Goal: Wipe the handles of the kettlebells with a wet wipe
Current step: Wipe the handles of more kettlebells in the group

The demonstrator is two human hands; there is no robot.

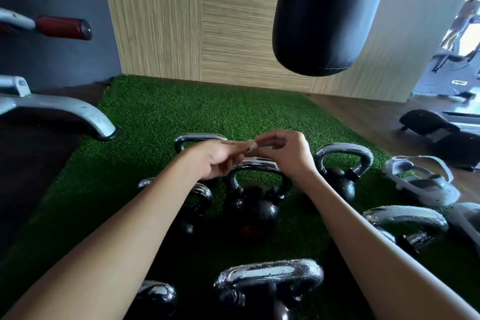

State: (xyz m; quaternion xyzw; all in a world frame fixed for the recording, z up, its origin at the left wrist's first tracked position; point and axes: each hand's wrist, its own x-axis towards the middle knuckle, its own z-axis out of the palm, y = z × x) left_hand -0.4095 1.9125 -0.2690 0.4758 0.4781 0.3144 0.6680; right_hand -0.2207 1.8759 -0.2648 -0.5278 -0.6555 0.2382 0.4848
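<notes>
Several black kettlebells with shiny chrome handles stand on a green turf mat (161, 117). My left hand (218, 158) and my right hand (283, 153) meet in the air above the middle kettlebell (252, 208). Their fingertips pinch a small pale piece, apparently the wet wipe (253, 147), between them; it is blurred and mostly hidden by the fingers. Neither hand touches a handle. The middle handle (259, 165) lies just below the hands. Other kettlebells stand at the right (340, 182), at the front (270, 278) and at the front right (405, 223).
A black punching bag (324, 15) hangs at the upper right. A grey metal machine leg (65, 112) reaches in from the left. White-framed gear (420, 179) lies on the wooden floor at the right. A wood-panelled wall (197, 21) closes the back.
</notes>
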